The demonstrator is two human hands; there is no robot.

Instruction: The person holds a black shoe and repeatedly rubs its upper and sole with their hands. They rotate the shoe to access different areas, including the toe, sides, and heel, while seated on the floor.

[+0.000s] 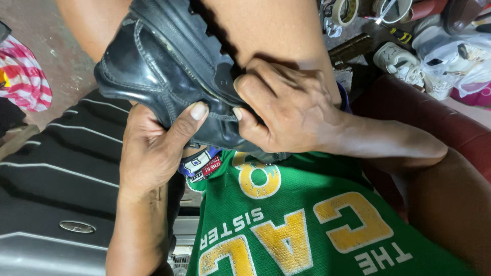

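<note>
Concrete floor (56, 61) far left w/ pink-white striped cloth (23, 76) on it; dark striped fabric (61, 168) below-left of the shoe. Black leather shoe (163, 66), scuffed, creased upper, chunky treaded sole facing up-right, held top-centre above a green jersey (307, 225) w/ yellow lettering. Left hand (153, 148) grasps shoe from below, thumb pressed over upper, fingers hidden underneath. Right hand (286, 107) just right of it, fingers clenched on sole edge, thumb touching upper near left thumb. Right of shoe: dark red seat (424, 117), tape rolls (345, 10), white sneakers (404, 64), plastic bags (455, 51), cluttered.
</note>
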